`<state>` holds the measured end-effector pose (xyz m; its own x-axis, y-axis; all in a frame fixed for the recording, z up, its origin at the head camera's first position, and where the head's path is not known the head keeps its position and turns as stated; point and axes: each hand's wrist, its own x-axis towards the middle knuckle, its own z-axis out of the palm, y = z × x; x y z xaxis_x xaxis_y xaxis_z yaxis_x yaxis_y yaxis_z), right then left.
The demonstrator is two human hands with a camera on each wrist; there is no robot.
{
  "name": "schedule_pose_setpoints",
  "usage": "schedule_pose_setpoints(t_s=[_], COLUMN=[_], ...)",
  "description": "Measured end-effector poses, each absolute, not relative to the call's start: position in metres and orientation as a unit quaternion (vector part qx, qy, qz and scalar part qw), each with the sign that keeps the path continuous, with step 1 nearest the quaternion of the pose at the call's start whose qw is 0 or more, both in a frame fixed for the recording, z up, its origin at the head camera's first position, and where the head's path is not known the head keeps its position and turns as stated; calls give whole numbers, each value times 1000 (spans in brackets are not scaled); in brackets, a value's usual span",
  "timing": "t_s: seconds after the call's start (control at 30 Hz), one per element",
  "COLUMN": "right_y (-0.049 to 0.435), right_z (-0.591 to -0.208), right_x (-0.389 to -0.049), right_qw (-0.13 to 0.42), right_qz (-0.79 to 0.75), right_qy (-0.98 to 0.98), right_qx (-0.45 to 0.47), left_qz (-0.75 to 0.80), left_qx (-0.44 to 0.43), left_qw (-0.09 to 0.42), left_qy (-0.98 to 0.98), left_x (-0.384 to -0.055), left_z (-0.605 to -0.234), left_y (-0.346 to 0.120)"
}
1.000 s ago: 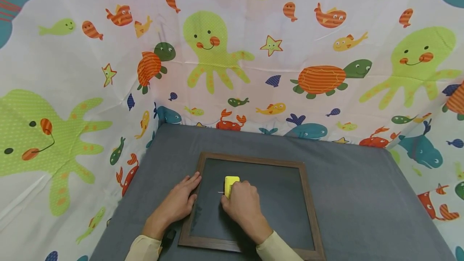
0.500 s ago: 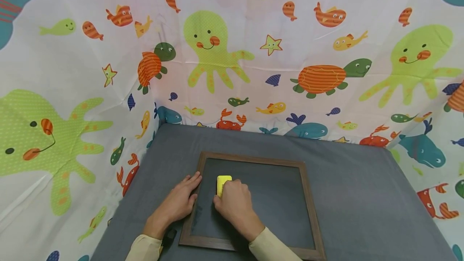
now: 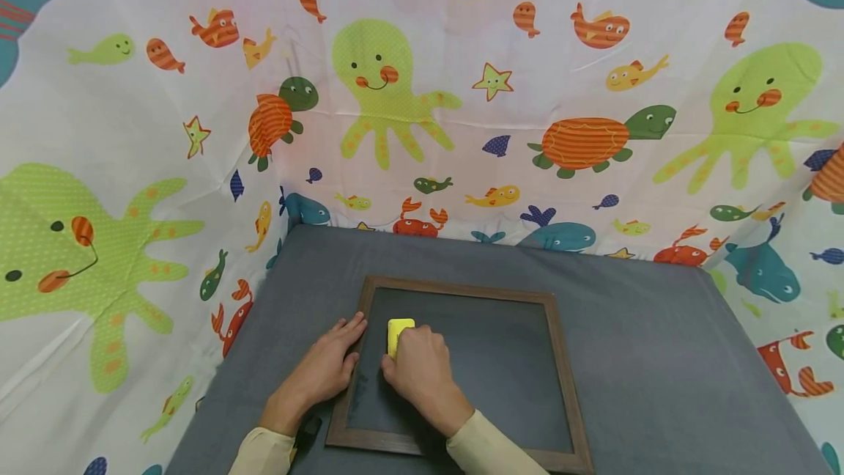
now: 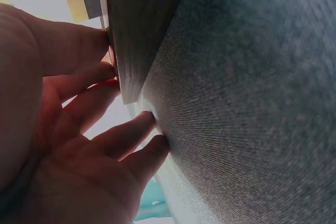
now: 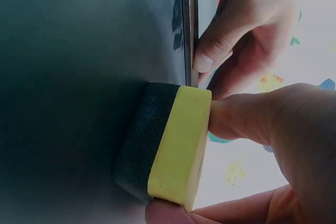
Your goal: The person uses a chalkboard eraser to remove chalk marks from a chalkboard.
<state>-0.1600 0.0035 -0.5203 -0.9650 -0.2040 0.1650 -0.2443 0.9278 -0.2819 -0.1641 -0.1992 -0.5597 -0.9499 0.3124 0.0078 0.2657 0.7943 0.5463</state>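
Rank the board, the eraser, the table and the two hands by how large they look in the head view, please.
1. Table
2. Board
3. Left hand and right hand: too alike to rank
4. Eraser, partly hidden by the right hand

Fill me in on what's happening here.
A person's right hand grips a yellow eraser, its dark side facing the board, over the board's left part. The left hand touches the left side of the wooden frame. A few dark marks show on the board beside that side.
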Motion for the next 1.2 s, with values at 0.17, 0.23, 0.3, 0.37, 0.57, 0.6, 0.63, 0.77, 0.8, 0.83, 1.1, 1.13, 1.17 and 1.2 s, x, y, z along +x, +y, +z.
schedule_pose_setpoints(t_s=[0.17, 0.23, 0.3, 0.37, 0.57, 0.6, 0.63, 0.77, 0.8, 0.83, 1.1, 1.13, 1.17, 1.2], right_y=[-1, -2, -2, -2, -3, -3, -3, -3, -3, -3, -2, -2, -1, -1], right_z=[-521, -521, -521, -521, -519, -519, -519, -520, -521, -521, -521, -520, -521, -520], right_x=[-162, -163, -163, -163, -162, -162, -162, -163, -163, -163, -164, -164, -164, -163], right_qw=[59, 57, 56, 55, 50, 48, 47, 43, 43, 43, 34, 33, 34, 34], right_qz=[153, 156, 160, 164, 171, 170, 169, 158, 156, 154, 163, 165, 165, 165], right_qy=[-979, -979, -978, -978, -977, -977, -978, -980, -980, -980, -979, -979, -979, -979], right_qx=[120, 120, 120, 119, 117, 116, 115, 116, 116, 116, 115, 116, 117, 117], left_qz=[283, 283, 284, 284, 282, 281, 281, 279, 278, 276, 276, 276, 275, 274], left_qx=[155, 156, 158, 159, 162, 161, 161, 159, 158, 158, 155, 154, 153, 152], left_qw=[41, 40, 38, 36, 32, 32, 33, 35, 35, 35, 33, 33, 32, 31], left_qy=[946, 945, 945, 945, 945, 945, 946, 946, 947, 947, 948, 948, 948, 949], left_x=[-165, -165, -165, -166, -166, -166, -166, -166, -166, -166, -165, -165, -165, -165], left_z=[-560, -561, -561, -561, -561, -561, -562, -562, -563, -563, -561, -561, -560, -560], left_y=[-200, -200, -200, -201, -201, -201, -201, -201, -201, -201, -199, -199, -199, -198])
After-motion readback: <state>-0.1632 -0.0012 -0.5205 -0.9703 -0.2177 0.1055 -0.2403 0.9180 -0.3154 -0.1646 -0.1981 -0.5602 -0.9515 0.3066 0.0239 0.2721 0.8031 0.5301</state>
